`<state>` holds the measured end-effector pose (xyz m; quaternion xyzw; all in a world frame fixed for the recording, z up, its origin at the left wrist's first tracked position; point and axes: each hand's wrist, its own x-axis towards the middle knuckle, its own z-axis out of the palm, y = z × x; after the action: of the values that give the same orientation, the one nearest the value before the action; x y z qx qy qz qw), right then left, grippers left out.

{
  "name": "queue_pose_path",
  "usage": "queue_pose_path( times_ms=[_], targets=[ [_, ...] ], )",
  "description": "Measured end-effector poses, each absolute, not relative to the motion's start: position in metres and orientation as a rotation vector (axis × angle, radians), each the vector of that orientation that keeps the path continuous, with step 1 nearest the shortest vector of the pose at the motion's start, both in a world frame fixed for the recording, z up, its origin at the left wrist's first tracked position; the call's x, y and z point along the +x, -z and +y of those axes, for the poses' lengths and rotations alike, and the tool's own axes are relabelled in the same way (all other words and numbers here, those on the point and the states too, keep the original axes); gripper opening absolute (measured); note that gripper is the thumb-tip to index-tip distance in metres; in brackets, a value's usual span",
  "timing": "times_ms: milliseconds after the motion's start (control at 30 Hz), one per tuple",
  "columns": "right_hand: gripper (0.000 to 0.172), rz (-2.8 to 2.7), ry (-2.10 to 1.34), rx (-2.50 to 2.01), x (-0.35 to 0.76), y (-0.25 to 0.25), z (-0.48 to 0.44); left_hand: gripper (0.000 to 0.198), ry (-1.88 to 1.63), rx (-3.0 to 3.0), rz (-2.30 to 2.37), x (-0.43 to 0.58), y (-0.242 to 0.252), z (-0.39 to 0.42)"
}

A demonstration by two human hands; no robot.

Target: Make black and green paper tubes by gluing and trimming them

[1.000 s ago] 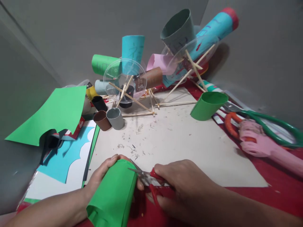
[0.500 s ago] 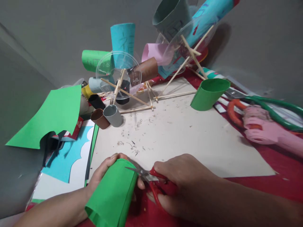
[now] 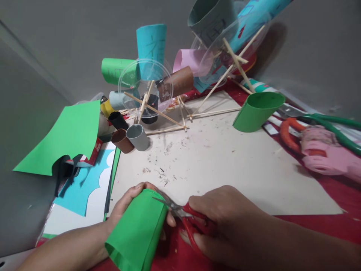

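A rolled tube of green paper (image 3: 135, 229) lies tilted in my left hand (image 3: 126, 203), whose fingers wrap round its upper end. Red-handled scissors (image 3: 193, 218) are gripped by my right hand (image 3: 225, 218), thumb and fingers at the loops. Their parted blades meet the tube's upper rim, one on the near side of the paper; where the other runs is partly hidden. Beyond my hands, a second green paper tube (image 3: 256, 113) stands on the pale board (image 3: 214, 169). Small grey (image 3: 138, 137) and brown (image 3: 122, 141) paper tubes stand side by side at the board's left.
A wheel-like model of sticks, clear plastic discs (image 3: 145, 88) and coloured paper cups fills the back. Green-handled scissors (image 3: 332, 126) and a pink glue gun (image 3: 321, 154) lie on the right. Cut green paper (image 3: 67, 135) rests over blue and white sheets (image 3: 76, 195) on the left.
The whole view has shifted slightly, so things appear a little further right. The scissors remain at the tube's rim, and both hands keep their hold.
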<state>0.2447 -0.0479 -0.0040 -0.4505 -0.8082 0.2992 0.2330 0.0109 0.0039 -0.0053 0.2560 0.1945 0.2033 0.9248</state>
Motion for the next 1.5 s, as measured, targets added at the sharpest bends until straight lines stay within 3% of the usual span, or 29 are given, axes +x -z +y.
queue_pose_path(
  times_ms=[600,1500],
  targets=[
    [0.011,-2.302,-0.618,-1.309,0.244,0.014,-0.05,0.039,-0.429,0.54,0.414,0.011,0.008,0.006],
    [0.012,-2.382,-0.717,-1.264,0.248,0.011,-0.044,0.04,-0.424,0.648,0.47,0.016,0.001,0.008]
  ],
)
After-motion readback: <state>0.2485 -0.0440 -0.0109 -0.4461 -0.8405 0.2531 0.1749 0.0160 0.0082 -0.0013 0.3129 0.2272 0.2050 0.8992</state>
